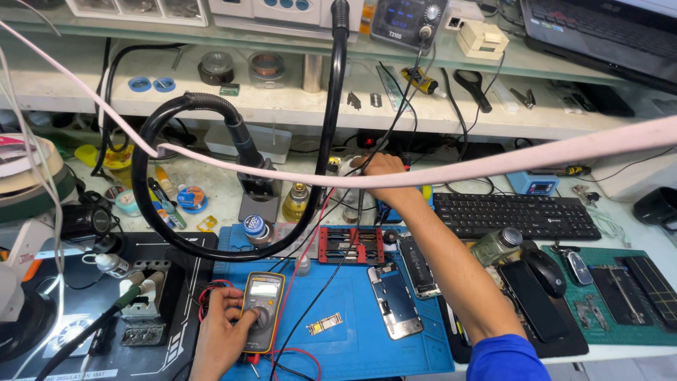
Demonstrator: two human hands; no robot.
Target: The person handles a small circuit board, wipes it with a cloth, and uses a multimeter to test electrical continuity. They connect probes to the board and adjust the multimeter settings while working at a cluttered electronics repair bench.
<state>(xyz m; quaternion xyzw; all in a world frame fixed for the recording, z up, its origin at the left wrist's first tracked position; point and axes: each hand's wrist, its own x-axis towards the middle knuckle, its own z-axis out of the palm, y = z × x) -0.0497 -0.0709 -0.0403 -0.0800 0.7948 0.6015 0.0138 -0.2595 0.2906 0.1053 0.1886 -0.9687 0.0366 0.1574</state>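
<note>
Multimeter (pixel 262 312), yellow-cased with a grey display, lies on the blue work mat (pixel 352 331) near its front left corner; the left hand (pixel 224 326) grips its lower half, thumb on the dial, fingers closed round the case edge. Its red and black leads loop off the mat's front edge and are partly cut off by the frame. The right hand (pixel 379 168) reaches far back over the mat to the rear of the bench; whether its fingers are closed on anything cannot be told, since a pale pink cable (pixel 493 164) crosses right in front of them. A thick black hose (pixel 211 106) arcs over the mat's left side and hides part of the red board holder (pixel 350 245). Open mat lies between the meter and a dismantled phone (pixel 395 300). A small gold-coloured part (pixel 324 324) sits alone there. Right of the arm, a black keyboard (pixel 515 216) and mouse (pixel 546 271) crowd the bench.
</note>
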